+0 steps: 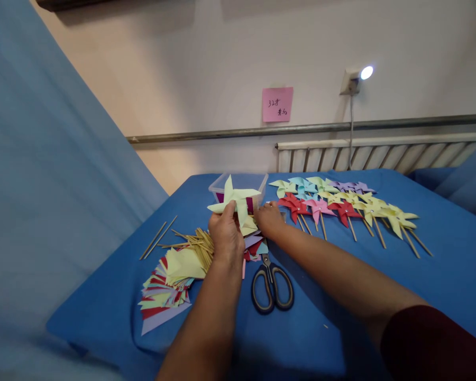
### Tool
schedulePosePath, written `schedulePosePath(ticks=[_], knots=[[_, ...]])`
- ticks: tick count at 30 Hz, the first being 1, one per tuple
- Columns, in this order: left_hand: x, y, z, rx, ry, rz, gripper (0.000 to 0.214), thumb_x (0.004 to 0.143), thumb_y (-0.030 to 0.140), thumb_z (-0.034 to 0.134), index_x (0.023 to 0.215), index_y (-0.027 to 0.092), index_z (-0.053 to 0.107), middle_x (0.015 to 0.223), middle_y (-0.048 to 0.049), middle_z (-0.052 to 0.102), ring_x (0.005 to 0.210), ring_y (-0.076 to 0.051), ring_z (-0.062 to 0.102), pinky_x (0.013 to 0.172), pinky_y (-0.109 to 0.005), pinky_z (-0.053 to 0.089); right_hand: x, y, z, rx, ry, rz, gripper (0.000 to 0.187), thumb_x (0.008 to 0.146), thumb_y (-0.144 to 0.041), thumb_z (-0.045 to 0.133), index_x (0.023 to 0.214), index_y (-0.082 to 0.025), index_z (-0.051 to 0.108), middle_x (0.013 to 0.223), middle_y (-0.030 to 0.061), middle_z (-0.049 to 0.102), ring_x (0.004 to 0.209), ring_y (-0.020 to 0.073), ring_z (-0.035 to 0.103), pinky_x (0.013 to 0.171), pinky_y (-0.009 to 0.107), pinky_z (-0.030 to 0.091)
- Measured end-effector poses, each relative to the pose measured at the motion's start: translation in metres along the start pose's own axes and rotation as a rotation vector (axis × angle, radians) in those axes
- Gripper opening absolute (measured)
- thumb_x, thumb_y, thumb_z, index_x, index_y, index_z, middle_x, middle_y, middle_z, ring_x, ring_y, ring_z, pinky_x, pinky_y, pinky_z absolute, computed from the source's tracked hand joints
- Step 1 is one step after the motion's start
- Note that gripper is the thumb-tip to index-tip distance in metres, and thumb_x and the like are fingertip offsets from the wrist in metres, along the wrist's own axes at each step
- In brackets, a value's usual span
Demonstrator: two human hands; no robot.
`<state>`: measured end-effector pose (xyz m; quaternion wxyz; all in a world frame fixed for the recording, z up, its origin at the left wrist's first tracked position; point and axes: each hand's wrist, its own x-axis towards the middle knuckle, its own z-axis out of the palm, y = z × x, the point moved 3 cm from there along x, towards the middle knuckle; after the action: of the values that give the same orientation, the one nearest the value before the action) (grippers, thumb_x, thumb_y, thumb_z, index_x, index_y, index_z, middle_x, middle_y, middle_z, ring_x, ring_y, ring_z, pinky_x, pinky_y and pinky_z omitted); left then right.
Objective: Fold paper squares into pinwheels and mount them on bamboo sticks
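My left hand (225, 233) is closed on a pale green paper pinwheel (240, 200), gripping it near its centre and holding it up in front of a clear plastic box (238, 182). To the right, my right hand (270, 218) reaches down by the box's near right corner. Its fingers are curled together, and whatever they hold is hidden. Below my hands lie coloured paper pieces (256, 247). Scissors (272, 283) with dark handles rest there too, handles towards me. Beside my left wrist is a pile of thin wooden sticks (201, 246).
Fanned paper sheets (162, 296) lie at the left, with two separate sticks (158, 238) behind them. Several finished pinwheels on sticks (345, 211) are spread at the back right of the blue tablecloth (341, 344). A radiator (381, 153) and a blue curtain (63, 185) border the table.
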<state>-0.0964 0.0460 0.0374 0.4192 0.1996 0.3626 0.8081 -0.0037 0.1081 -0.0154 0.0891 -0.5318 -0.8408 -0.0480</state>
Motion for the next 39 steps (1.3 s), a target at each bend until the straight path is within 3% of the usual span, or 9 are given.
schedulePosePath(ticks=[9,18,22,26,27,29,31,33,39], knots=[[0.000,-0.004,0.001,0.012,-0.007,-0.002,0.024,0.055,0.016,0.076,0.075,0.013,0.063,0.071,-0.0015,0.070,0.061,-0.015,0.066,0.066,-0.028,0.053,-0.009,0.008,-0.029,-0.046,0.024,-0.119,0.026,0.089,-0.014,0.047,0.096,-0.011,0.071,0.101,0.0199,0.070,0.100,0.0294,0.059,0.089,0.043,0.033],[-0.003,-0.007,0.004,0.064,-0.011,-0.004,0.026,0.055,0.018,0.076,0.077,0.013,0.061,0.066,-0.0011,0.068,0.056,-0.016,0.064,0.059,-0.028,0.052,-0.049,0.041,-0.056,-0.085,0.138,-0.038,0.025,0.087,-0.009,0.045,0.095,-0.010,0.069,0.098,0.0210,0.068,0.102,0.0314,0.055,0.095,0.048,0.028],[-0.001,-0.009,0.004,0.070,-0.016,0.016,0.025,0.056,0.017,0.075,0.077,0.013,0.061,0.067,-0.0006,0.068,0.058,-0.015,0.065,0.063,-0.030,0.054,-0.053,0.057,-0.054,0.242,0.144,0.144,0.020,0.084,-0.011,0.051,0.095,-0.014,0.067,0.102,0.0168,0.068,0.107,0.0284,0.055,0.095,0.043,0.032],[0.002,-0.010,0.004,0.082,-0.005,0.047,0.023,0.056,0.016,0.075,0.075,0.014,0.062,0.067,-0.0001,0.068,0.063,-0.016,0.066,0.066,-0.030,0.054,-0.068,0.063,-0.043,0.523,0.134,0.323,0.015,0.085,-0.019,0.052,0.091,-0.017,0.065,0.092,0.0094,0.070,0.089,0.0219,0.062,0.076,0.032,0.044],[0.002,-0.010,0.004,0.078,-0.012,0.043,0.023,0.057,0.016,0.075,0.075,0.014,0.062,0.066,-0.0002,0.068,0.064,-0.016,0.067,0.067,-0.030,0.054,-0.076,0.062,-0.038,0.774,0.117,0.390,0.012,0.083,-0.020,0.054,0.088,-0.017,0.065,0.090,0.0079,0.070,0.084,0.0202,0.062,0.072,0.030,0.044],[0.001,-0.010,0.005,0.059,-0.045,0.021,0.022,0.056,0.015,0.076,0.073,0.015,0.061,0.067,-0.0005,0.068,0.065,-0.017,0.067,0.066,-0.029,0.054,-0.095,0.054,-0.029,0.955,0.044,0.385,0.009,0.081,-0.023,0.056,0.081,-0.017,0.063,0.078,0.0034,0.068,0.069,0.0150,0.061,0.062,0.026,0.045],[-0.001,-0.012,0.007,0.041,-0.091,-0.016,0.022,0.056,0.015,0.077,0.072,0.015,0.061,0.068,-0.0011,0.069,0.065,-0.017,0.068,0.064,-0.028,0.054,-0.115,0.042,-0.020,1.366,-0.107,0.340,0.004,0.074,-0.021,0.062,0.075,-0.017,0.062,0.073,0.0004,0.065,0.063,0.0114,0.057,0.059,0.024,0.044],[-0.004,-0.014,0.009,0.038,-0.140,-0.067,0.022,0.057,0.015,0.078,0.073,0.014,0.063,0.070,-0.0022,0.070,0.064,-0.017,0.068,0.062,-0.026,0.053,-0.131,0.031,-0.014,1.602,-0.238,0.330,0.008,0.067,-0.021,0.067,0.071,-0.017,0.062,0.068,-0.0016,0.062,0.059,0.0093,0.053,0.057,0.022,0.043],[-0.017,-0.024,0.016,0.071,-0.291,-0.186,0.028,0.058,0.017,0.079,0.083,0.011,0.068,0.074,-0.0053,0.072,0.066,-0.016,0.068,0.067,-0.026,0.053,-0.146,0.019,-0.013,1.803,-0.476,0.301,0.013,0.064,-0.024,0.068,0.067,-0.017,0.056,0.063,-0.0005,0.062,0.064,0.0123,0.061,0.049,0.019,0.042]])
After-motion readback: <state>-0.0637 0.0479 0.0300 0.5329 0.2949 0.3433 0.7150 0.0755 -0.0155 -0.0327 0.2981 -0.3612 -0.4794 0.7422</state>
